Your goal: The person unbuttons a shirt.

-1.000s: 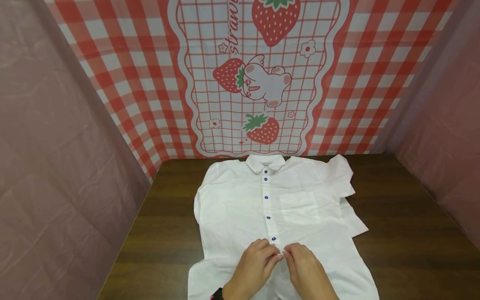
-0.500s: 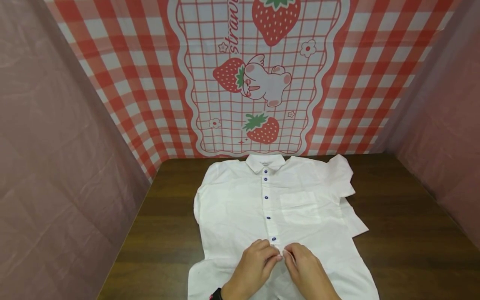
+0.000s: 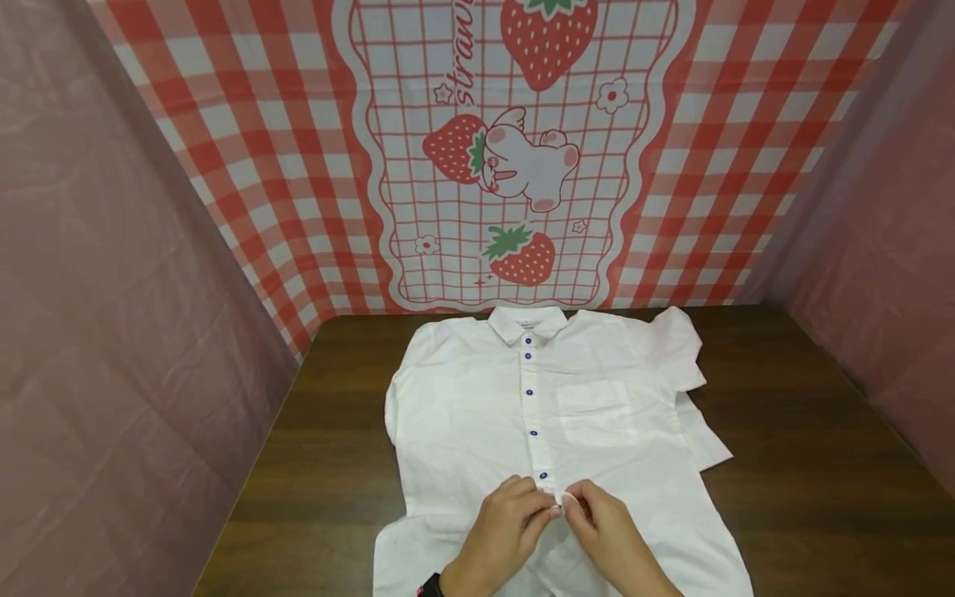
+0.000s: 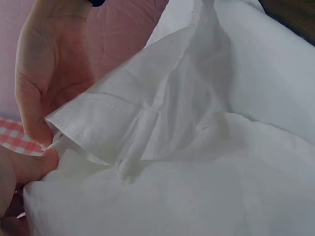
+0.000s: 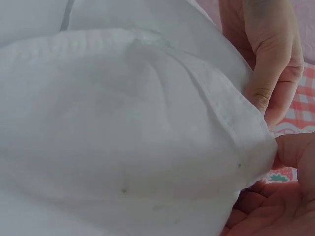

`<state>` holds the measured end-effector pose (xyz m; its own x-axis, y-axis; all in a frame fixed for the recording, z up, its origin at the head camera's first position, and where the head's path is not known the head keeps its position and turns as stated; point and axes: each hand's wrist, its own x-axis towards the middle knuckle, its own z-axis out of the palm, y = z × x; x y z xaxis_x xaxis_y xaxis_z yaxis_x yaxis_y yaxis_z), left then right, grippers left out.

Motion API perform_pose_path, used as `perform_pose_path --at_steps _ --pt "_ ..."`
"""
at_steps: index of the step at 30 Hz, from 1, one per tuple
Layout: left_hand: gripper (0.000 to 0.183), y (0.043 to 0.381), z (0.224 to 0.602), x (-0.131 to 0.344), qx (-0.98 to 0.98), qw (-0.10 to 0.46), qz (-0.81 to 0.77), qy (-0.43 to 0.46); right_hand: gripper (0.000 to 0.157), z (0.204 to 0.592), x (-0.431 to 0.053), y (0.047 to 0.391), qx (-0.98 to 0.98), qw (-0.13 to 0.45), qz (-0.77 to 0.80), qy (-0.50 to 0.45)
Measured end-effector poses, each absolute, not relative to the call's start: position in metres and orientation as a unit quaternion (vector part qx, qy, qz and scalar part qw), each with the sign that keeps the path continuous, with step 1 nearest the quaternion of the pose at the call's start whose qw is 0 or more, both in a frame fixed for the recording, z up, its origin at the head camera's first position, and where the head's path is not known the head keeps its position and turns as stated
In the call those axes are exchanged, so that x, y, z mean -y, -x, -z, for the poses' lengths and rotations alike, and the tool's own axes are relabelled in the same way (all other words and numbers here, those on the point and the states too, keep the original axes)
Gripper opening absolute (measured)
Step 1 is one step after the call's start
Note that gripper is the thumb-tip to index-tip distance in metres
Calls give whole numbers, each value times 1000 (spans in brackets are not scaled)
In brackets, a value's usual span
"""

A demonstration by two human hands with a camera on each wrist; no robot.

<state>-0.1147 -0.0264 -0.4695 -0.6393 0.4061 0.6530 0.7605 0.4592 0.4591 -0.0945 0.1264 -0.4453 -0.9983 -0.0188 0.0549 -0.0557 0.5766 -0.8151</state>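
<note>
A white short-sleeved shirt (image 3: 470, 414) lies front up, its collar at the far side and dark blue buttons down its placket. Just below the lowest visible button (image 3: 544, 475), my left hand (image 3: 501, 528) pinches the placket between thumb and fingers. Opposite it, fingertips nearly meeting, my right hand (image 3: 610, 531) pinches the fabric too. A small dark spot shows between the fingertips. In the left wrist view the placket edge (image 4: 93, 118) is lifted into a fold between the hands. The right wrist view shows the raised cloth (image 5: 211, 113) running to both hands' fingertips.
The shirt is spread on a dark brown wooden table (image 3: 336, 431). A red-and-white gingham cloth (image 3: 298, 149) with strawberry prints hangs behind it. Pinkish curtains stand at the left (image 3: 134, 332) and right (image 3: 880, 274). A dark band (image 3: 430, 587) circles my left wrist.
My right hand's fingertips have shifted slightly up, and a small dark spot now shows between the two hands. The left hand and the shirt have hardly moved.
</note>
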Motion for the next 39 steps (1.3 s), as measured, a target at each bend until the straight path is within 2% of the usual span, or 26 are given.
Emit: perform_pose_path --at_steps 5,13,20,26,33,39 --pt "12 115 471 27 820 233 384 355 7 451 -131 98 871 -15 -492 -7" --pt "7 115 472 29 813 231 395 361 15 459 -141 104 838 -72 -539 32" --pt "6 116 471 30 815 227 391 363 17 462 -143 104 823 -82 -561 45" --pt "6 115 472 33 825 216 378 361 13 461 -145 102 840 -66 -537 34" --pt "13 111 474 39 840 168 370 359 10 458 -152 98 865 -77 -495 34" --pt "11 108 479 47 861 149 321 366 11 463 -165 97 891 -72 -447 22"
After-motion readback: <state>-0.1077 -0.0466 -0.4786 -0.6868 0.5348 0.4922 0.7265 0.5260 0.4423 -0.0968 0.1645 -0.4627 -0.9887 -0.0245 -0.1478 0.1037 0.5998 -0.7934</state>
